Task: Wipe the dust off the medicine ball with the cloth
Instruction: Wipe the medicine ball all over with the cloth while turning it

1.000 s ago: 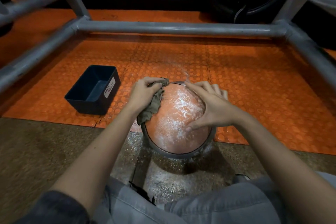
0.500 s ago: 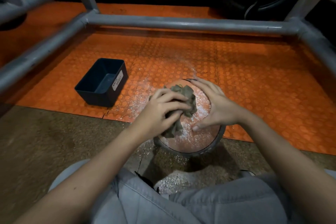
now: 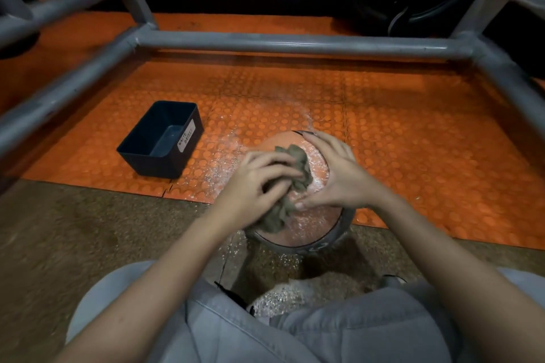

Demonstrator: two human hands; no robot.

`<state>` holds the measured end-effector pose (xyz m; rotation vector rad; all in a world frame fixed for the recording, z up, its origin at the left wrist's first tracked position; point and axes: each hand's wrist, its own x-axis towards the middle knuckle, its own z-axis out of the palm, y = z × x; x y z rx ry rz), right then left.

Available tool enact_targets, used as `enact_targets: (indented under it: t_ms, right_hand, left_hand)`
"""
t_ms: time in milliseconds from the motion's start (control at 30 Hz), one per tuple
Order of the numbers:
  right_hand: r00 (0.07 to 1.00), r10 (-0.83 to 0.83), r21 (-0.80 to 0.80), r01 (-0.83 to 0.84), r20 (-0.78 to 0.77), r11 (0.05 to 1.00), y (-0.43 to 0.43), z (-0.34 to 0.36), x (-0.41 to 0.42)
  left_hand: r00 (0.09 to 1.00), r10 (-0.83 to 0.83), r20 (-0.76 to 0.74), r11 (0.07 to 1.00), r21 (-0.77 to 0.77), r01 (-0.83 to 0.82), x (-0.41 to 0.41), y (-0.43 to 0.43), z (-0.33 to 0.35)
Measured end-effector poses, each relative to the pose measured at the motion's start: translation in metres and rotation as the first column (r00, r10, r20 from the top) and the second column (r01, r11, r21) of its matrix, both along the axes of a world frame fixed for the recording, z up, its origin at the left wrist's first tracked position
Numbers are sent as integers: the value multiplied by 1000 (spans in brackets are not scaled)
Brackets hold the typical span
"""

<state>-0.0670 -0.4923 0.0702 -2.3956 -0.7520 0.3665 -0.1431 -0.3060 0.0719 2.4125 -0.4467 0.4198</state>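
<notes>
The left hand (image 3: 253,183) squeezes the bunched cloth (image 3: 292,183) on top of the dusty ball (image 3: 312,227), and the right hand (image 3: 336,177) lies flat on it.

The light is dim and warm, coming from above and strongest on the middle of the orange mat (image 3: 413,141); the far right corner sinks into black. The grey pipe frame (image 3: 295,43) throws a soft shadow band on the mat beneath its far bar. White dust glints on the ball (image 3: 309,224), which casts a dark shadow on the near floor (image 3: 73,239). The left hand (image 3: 256,183) and the cloth (image 3: 298,162) it grips are blurred; the right hand (image 3: 339,177) is sharper. Pipes bend and smear at the edges.
</notes>
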Motion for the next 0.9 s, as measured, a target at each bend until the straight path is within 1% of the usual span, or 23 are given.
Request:
enact_targets:
  t_ms: [67, 100, 167, 200, 233, 300, 367, 433, 467, 500, 533, 600, 633, 667, 733, 800, 867, 900]
  right_hand:
    - [998, -52, 14, 51, 27, 999, 4, -5, -8]
    - [996, -79, 17, 78, 43, 997, 5, -7, -12]
    - [990, -130, 16, 129, 54, 991, 6, -11, -18]
    - [988, -147, 19, 146, 50, 989, 5, -12, -20]
    - [986, -159, 27, 158, 46, 987, 4, -13, -20]
    - [985, -169, 49, 168, 29, 985, 0, -12, -18]
    - [986, -166, 65, 165, 9, 984, -1, -9, -16]
    - [987, -160, 62, 160, 2, 985, -1, -6, -15]
    - [988, -157, 53, 156, 7, 986, 1, -4, -16]
    - [988, -154, 39, 153, 13, 987, 3, -4, -17]
    - [988, -152, 27, 151, 17, 988, 5, -5, -17]
    - [988, -151, 16, 150, 32, 989, 9, -6, -18]
    - [988, -150, 15, 149, 42, 989, 11, -7, -18]
    - [987, -152, 18, 151, 44, 988, 11, -8, -18]
    - [985, -171, 32, 170, 23, 985, 8, -6, -15]
    - [983, -185, 54, 184, 3, 981, 5, -5, -14]
    - [979, -204, 63, 204, -8, 977, 7, -3, -15]
    - [976, -216, 53, 216, -7, 975, 8, -2, -18]
  left_hand:
    - [988, 113, -108, 985, -118, -126, 17, 10, -1]
    - [969, 169, -182, 957, -203, -205, 27, 16, 0]
    - [921, 208, -330, 871, -366, -328, 42, 19, 3]
    - [910, 209, -357, 854, -387, -348, 44, 17, 4]
    - [916, 209, -343, 874, -354, -332, 43, 15, 4]
    - [953, 174, -249, 954, -195, -226, 33, 9, 4]
    - [988, 65, -141, 997, -35, -71, 12, 3, 7]
    - [995, -74, -72, 996, 52, 78, -2, 4, 5]
    - [996, -65, -63, 996, 53, 68, -2, 7, 3]
    - [997, -2, -75, 1000, -6, 2, 2, 12, 1]
    - [989, 91, -118, 989, -106, -104, 9, 17, 0]
    - [938, 226, -261, 899, -315, -304, 23, 24, -1]
    - [922, 260, -287, 864, -357, -355, 26, 26, -3]
    - [920, 282, -273, 863, -346, -367, 26, 26, -6]
    - [949, 255, -185, 914, -273, -299, 17, 17, -12]
    - [984, 159, -80, 967, -187, -171, 2, 5, -13]
    - [998, 59, -13, 992, -113, -60, 0, 3, -13]
    - [998, 57, 0, 992, -117, -57, 4, 5, -14]
